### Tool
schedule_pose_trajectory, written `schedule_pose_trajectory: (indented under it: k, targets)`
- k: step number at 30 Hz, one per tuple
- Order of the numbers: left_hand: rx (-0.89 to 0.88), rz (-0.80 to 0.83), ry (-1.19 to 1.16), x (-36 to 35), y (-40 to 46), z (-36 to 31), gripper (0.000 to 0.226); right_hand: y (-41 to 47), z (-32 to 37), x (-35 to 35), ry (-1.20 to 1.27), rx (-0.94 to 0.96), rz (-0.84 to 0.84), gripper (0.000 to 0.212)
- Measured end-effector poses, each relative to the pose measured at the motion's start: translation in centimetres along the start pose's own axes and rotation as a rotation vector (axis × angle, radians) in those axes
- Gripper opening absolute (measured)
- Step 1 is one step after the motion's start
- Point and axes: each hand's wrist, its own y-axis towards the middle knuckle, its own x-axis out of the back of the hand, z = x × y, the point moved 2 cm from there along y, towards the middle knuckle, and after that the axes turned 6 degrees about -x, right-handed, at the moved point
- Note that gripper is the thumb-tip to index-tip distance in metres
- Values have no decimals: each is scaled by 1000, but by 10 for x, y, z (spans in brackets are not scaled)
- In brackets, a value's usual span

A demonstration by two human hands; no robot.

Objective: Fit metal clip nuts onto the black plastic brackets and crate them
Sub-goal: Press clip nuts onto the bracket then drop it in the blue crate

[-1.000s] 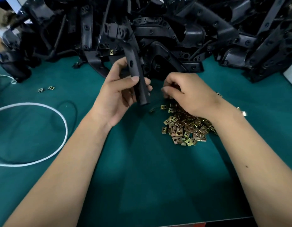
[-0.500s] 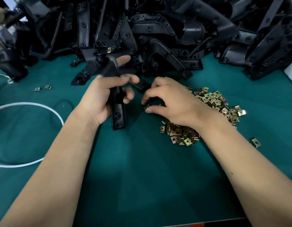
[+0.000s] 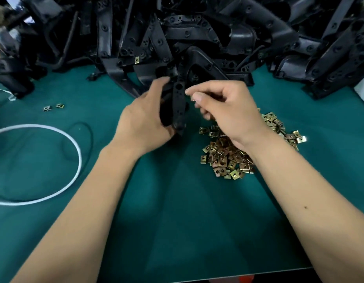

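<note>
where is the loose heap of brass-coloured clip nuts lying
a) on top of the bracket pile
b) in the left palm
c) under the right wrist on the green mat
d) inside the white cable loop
c: the heap of clip nuts lies on the green mat beneath the right hand and wrist, well apart from the white cable, while the left hand holds a black bracket.

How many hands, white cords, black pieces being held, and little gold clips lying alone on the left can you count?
Hands: 2, the left hand and the right hand
White cord: 1
Held black bracket: 1
Lone gold clips: 2
Total: 6
</note>
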Motion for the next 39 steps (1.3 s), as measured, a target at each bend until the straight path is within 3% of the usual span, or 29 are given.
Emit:
schedule_pose_trajectory:
  k: [4,9,12,17,20,36,39]
  targets:
    - [-19,10,-199,2,0,6,130,0,-2,1,193,-120,57,14]
    - [-60,74,-319,7,-1,8,143,-1,-2,2,275,-183,93,8]
    - [-84,108,-340,8,0,9,139,-2,-1,0,295,-190,106,8]
    - [-94,181,-387,9,0,12,108,-3,-1,-2,289,-193,101,6]
    - [-99,171,-405,7,0,12,101,-3,0,-1,282,-187,93,5]
    - [-103,129,-308,0,1,10,111,-4,0,-3,223,-182,119,9]
    - [-155,89,-278,0,0,5,116,-5,1,-3,216,-175,149,25]
